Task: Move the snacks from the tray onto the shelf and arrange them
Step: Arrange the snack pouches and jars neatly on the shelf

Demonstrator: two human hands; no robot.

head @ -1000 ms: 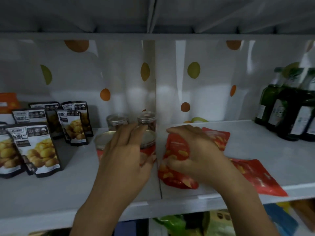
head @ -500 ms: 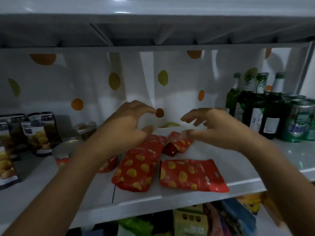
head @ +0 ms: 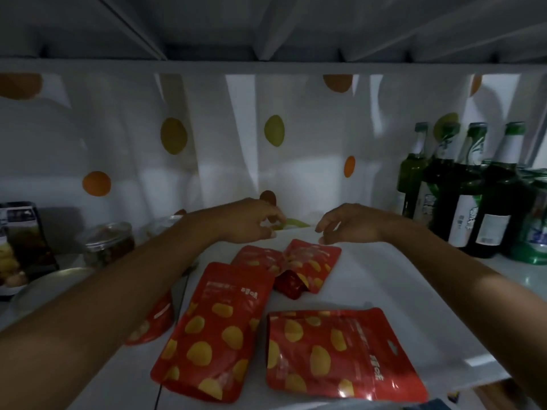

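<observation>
The fingers (head: 268, 230) of the left hand (head: 245, 221) are loosely curled and hold nothing. The right hand (head: 352, 224) is the same, with its fingertips just over the top edge of the far right pouch (head: 313, 261); whether they touch it cannot be told.

That pouch overlaps the far left pouch (head: 256, 257), and its near end is crumpled under. If it is stood up as it is, it would likely slump onto its neighbour.

Both forearms stretch across the shelf (head: 399, 291). The left one passes close by the jars (head: 109, 244), and the right one is not far from the bottles (head: 461, 202), so a careless sideways sweep could knock either. The near right pouch (head: 334, 353) lies by the shelf's near edge, where a withdrawing arm could drag it off.
</observation>
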